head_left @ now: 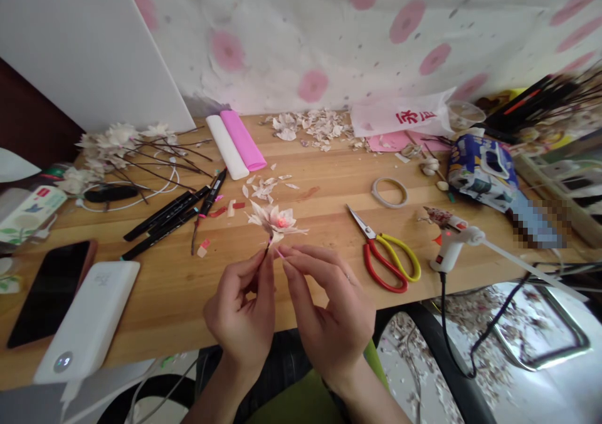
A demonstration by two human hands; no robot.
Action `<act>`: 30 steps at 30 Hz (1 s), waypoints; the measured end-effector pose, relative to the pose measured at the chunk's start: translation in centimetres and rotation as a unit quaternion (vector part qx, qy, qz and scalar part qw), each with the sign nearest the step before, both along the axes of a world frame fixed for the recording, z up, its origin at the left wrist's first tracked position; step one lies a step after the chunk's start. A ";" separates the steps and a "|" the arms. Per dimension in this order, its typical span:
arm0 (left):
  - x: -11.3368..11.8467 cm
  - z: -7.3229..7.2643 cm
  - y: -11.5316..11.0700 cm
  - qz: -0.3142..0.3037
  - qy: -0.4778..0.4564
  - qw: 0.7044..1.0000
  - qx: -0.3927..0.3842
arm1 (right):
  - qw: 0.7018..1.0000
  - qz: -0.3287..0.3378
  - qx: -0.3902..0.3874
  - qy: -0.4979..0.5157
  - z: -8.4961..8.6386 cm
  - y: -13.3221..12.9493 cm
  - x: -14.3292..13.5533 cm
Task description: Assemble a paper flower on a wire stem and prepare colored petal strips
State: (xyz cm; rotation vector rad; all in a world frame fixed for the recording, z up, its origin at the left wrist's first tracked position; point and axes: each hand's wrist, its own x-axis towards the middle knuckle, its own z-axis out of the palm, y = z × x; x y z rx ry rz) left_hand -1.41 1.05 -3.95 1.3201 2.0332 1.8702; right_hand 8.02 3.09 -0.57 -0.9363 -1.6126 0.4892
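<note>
Between my hands, just over the table's front part, a handmade flower point(275, 218) stands upright with whitish pointed petals and a pink centre. My left hand point(242, 305) is closed round its thin dark stem, right below the bloom. Thumb and fingers of my right hand point(329, 298) pinch a narrow pink strip point(281, 254) beside the top of the stem. Where the strip meets the stem is too small to make out. Loose petals point(264, 189) lie on the wood behind the flower.
Scissors point(383, 248), a tape roll point(389, 192) and a glue gun point(454, 245) lie to the right. Black markers point(164, 214), a phone point(51, 289), a white power bank point(89, 320) and finished flowers point(108, 148) are left. Paper rolls point(242, 142) and petal scraps point(320, 126) lie behind.
</note>
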 end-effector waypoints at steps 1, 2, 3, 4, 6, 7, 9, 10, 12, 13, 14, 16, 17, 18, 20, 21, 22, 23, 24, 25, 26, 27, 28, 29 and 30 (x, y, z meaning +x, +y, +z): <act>0.0 0.1 0.0 -0.008 -0.016 1.000 -0.004 | 1.000 0.001 -0.007 0.008 0.0 0.0 0.0; 0.1 0.2 -0.1 -0.018 -0.037 0.999 -0.010 | 1.000 0.001 -0.013 0.016 0.1 0.1 0.0; 0.1 0.3 -0.2 -0.028 -0.059 0.998 -0.018 | 1.000 0.000 -0.018 0.025 0.1 0.1 0.0; 0.2 0.4 -0.3 -0.039 -0.081 0.996 -0.027 | 0.999 -0.004 -0.020 0.031 0.1 0.1 0.0; 0.3 0.6 -0.5 -0.058 -0.116 0.991 -0.043 | 0.999 -0.016 -0.021 0.038 -0.1 0.2 -0.1; 0.3 0.7 -0.5 -0.067 -0.130 0.988 -0.049 | 0.999 -0.023 -0.020 0.040 -0.2 0.2 -0.1; 0.4 0.9 -0.6 -0.088 -0.154 0.982 -0.062 | 0.998 -0.037 -0.017 0.045 -0.4 0.2 -0.1; 0.4 1.1 -0.7 -0.100 -0.168 0.978 -0.070 | 0.998 -0.041 -0.016 0.046 -0.5 0.3 -0.1; 0.4 1.5 -0.6 -0.124 -0.204 0.967 -0.090 | 0.998 -0.044 -0.018 0.049 -0.6 0.4 -0.1; 0.4 1.7 -0.6 -0.136 -0.226 0.959 -0.101 | 0.998 -0.043 -0.023 0.050 -0.7 0.4 0.0; 0.4 2.0 -0.6 -0.145 -0.247 0.952 -0.110 | 0.997 -0.042 -0.032 0.052 -0.7 0.4 0.0; 0.5 2.4 -0.5 -0.157 -0.284 0.938 -0.122 | 0.996 -0.042 -0.052 0.057 -0.7 0.5 0.0; 0.5 2.6 -0.5 -0.160 -0.299 0.932 -0.126 | 0.996 -0.044 -0.059 0.058 -0.7 0.6 0.1; 0.6 2.8 -0.5 -0.162 -0.312 0.927 -0.129 | 0.995 -0.045 -0.066 0.059 -0.7 0.6 0.1; 0.7 3.2 -0.5 -0.162 -0.335 0.918 -0.136 | 0.994 -0.045 -0.076 0.063 -0.8 0.8 0.2; 0.8 3.3 -0.6 -0.163 -0.345 0.914 -0.140 | 0.993 -0.045 -0.083 0.069 -0.9 0.9 0.2; 0.8 3.5 -0.6 -0.165 -0.352 0.910 -0.143 | 0.992 -0.043 -0.092 0.076 -1.0 1.0 0.2; 0.9 3.7 -0.6 -0.167 -0.356 0.908 -0.146 | 0.991 -0.042 -0.100 0.082 -1.0 1.1 0.3; 0.9 3.8 -0.6 -0.171 -0.357 0.906 -0.149 | 0.990 -0.042 -0.107 0.085 -1.0 1.2 0.3; 1.0 4.0 -0.6 -0.176 -0.356 0.905 -0.152 | 0.989 -0.042 -0.113 0.087 -1.0 1.3 0.4; 1.0 4.0 -0.6 -0.180 -0.355 0.904 -0.155 | 0.988 -0.041 -0.116 0.089 -1.0 1.4 0.4; 0.9 4.1 -0.6 -0.184 -0.355 0.903 -0.157 | 0.988 -0.037 -0.121 0.091 -0.9 1.5 0.5; 0.9 4.0 -0.6 -0.188 -0.358 0.901 -0.157 | 0.987 -0.032 -0.126 0.095 -0.9 1.6 0.5; 0.8 3.9 -0.7 -0.192 -0.364 0.898 -0.156 | 0.986 -0.027 -0.133 0.101 -0.8 1.7 0.6; 0.7 3.8 -0.7 -0.198 -0.373 0.894 -0.152 | 0.984 -0.021 -0.141 0.108 -0.8 1.7 0.6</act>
